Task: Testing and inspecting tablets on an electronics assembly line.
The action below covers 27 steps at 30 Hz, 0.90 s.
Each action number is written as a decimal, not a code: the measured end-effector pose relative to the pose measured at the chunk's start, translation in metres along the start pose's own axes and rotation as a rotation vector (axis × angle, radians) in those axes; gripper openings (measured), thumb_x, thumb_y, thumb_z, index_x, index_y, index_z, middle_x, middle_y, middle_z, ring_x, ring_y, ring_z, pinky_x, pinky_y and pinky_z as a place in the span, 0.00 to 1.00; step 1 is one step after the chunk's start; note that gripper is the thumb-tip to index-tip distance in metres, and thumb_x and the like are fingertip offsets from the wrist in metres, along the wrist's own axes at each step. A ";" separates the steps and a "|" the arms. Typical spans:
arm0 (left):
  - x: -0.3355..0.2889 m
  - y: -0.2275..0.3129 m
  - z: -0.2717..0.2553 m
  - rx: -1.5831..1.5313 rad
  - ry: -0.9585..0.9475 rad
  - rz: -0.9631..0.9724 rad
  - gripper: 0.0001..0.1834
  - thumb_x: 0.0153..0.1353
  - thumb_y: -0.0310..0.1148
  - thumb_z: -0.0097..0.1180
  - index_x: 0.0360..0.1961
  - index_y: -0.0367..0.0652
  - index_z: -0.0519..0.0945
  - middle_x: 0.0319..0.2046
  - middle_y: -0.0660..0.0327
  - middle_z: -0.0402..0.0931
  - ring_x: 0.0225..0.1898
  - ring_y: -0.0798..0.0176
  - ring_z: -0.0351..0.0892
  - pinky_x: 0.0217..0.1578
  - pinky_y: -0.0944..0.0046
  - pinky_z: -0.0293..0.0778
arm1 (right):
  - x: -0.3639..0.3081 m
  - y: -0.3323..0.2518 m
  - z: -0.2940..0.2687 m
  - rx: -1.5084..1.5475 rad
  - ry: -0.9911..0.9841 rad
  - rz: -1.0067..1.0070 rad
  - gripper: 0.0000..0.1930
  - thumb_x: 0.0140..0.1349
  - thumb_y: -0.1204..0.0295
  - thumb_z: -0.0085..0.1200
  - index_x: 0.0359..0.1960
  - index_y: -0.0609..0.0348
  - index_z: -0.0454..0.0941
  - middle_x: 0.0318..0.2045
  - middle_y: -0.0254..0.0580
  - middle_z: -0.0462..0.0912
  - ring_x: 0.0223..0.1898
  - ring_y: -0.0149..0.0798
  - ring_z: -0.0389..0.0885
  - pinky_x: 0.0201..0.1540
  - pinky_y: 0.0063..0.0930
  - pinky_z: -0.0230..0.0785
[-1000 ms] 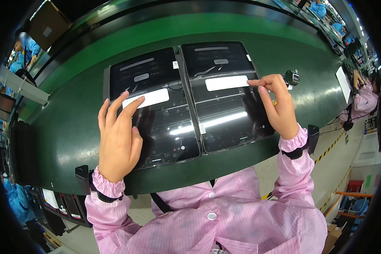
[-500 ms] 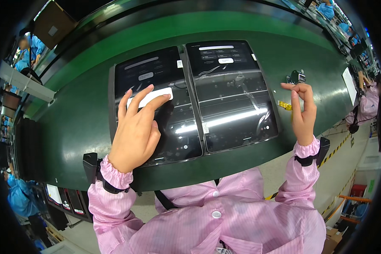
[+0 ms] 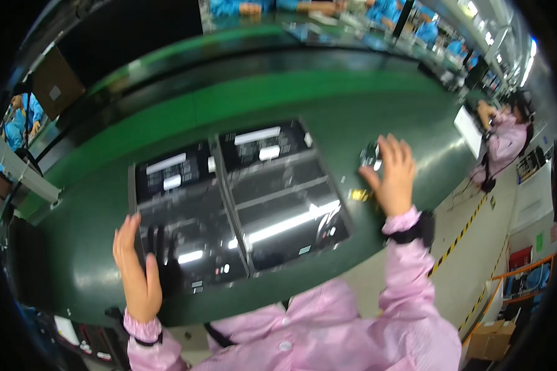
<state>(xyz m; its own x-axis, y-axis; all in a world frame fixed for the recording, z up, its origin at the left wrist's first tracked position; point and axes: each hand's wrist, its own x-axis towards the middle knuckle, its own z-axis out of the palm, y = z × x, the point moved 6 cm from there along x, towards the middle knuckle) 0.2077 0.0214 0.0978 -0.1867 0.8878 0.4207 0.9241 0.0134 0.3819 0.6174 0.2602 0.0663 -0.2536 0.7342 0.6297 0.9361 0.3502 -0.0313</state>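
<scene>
Two black tablets, the left one (image 3: 182, 219) and the right one (image 3: 278, 191), lie side by side on the green table, their screens lit near the top. At the left tablet's near left edge is my left hand (image 3: 139, 275), fingers stretched out and nothing in it; whether it touches the edge I cannot tell. Beyond the right tablet, my right hand (image 3: 395, 179) reaches with thumb and fingers apart beside a small dark round device (image 3: 369, 154). Motion blur hides whether the fingertips touch it. A yellow piece of tape or label (image 3: 359, 195) lies close to that thumb.
The green table (image 3: 93, 235) curves around the tablets. A white sheet or panel (image 3: 468, 132) lies at its right end, by a person in pink (image 3: 507, 136). A cardboard box (image 3: 57, 83) stands far left. People in blue work beyond a dark rail.
The view has shifted. My left hand has left the white strip on the left tablet's screen and moved to its near left edge. My right hand has moved to the small round device, fingers spreading.
</scene>
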 end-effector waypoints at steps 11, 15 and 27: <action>-0.040 -0.009 0.009 -0.208 -0.028 -0.103 0.75 0.28 0.51 0.81 0.74 0.39 0.48 0.74 0.42 0.42 0.74 0.40 0.46 0.71 0.47 0.50 | -0.001 -0.022 -0.018 0.444 0.099 -0.001 0.42 0.55 0.61 0.67 0.68 0.61 0.60 0.69 0.52 0.61 0.70 0.56 0.56 0.71 0.47 0.48; -0.033 -0.009 0.013 -0.143 -0.008 -0.050 0.73 0.29 0.47 0.82 0.74 0.39 0.49 0.74 0.41 0.42 0.74 0.40 0.48 0.70 0.47 0.52 | -0.035 -0.081 -0.032 0.941 -0.454 -0.185 0.60 0.42 0.53 0.76 0.73 0.61 0.50 0.72 0.56 0.55 0.73 0.56 0.52 0.73 0.44 0.46; -0.017 0.116 0.069 0.144 -0.227 0.474 0.43 0.49 0.58 0.65 0.68 0.76 0.65 0.72 0.54 0.56 0.72 0.35 0.50 0.68 0.29 0.43 | -0.058 -0.097 -0.031 0.927 -0.449 -0.160 0.60 0.39 0.59 0.78 0.73 0.60 0.52 0.72 0.55 0.55 0.74 0.53 0.53 0.73 0.43 0.48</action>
<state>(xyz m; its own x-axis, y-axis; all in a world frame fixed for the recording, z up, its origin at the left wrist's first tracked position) 0.3409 0.0399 0.0785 0.3236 0.8885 0.3253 0.9288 -0.3639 0.0700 0.5491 0.1654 0.0569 -0.6034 0.7220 0.3387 0.3773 0.6326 -0.6764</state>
